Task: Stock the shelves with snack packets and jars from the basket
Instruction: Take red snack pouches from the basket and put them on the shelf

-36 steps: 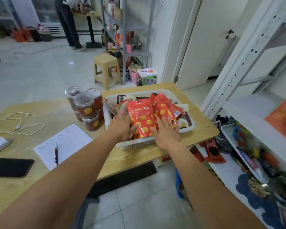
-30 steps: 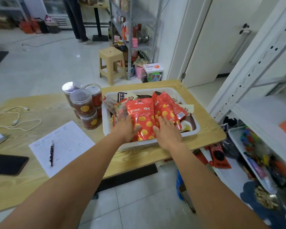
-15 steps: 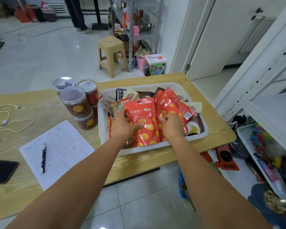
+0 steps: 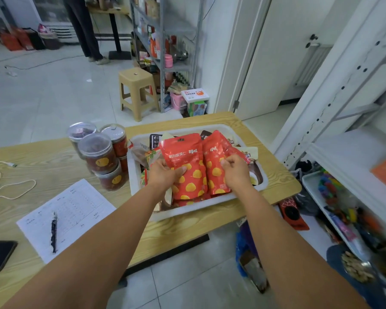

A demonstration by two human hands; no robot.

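Palms replaced by grips: red yellow-dotted foil snack packet [image 4: 185, 168] held in left hand [image 4: 165, 173], twin packet [image 4: 214, 166] pinched by right hand [image 4: 237, 176] fingers [image 4: 228, 162], in white plastic basket [image 4: 201, 208] at bench's [image 4: 183, 228] right end. Slick foil may be dropped.

Jar stack [image 4: 98, 152] crowds basket [image 4: 198, 208] left wall; shelf upright [image 4: 334, 85] near right; bare table [image 4: 187, 228] along near rim.

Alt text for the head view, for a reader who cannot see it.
The left hand grips one red snack packet and the right hand pinches a second packet, in a white basket on a wooden table. Stacked jars stand left of it.
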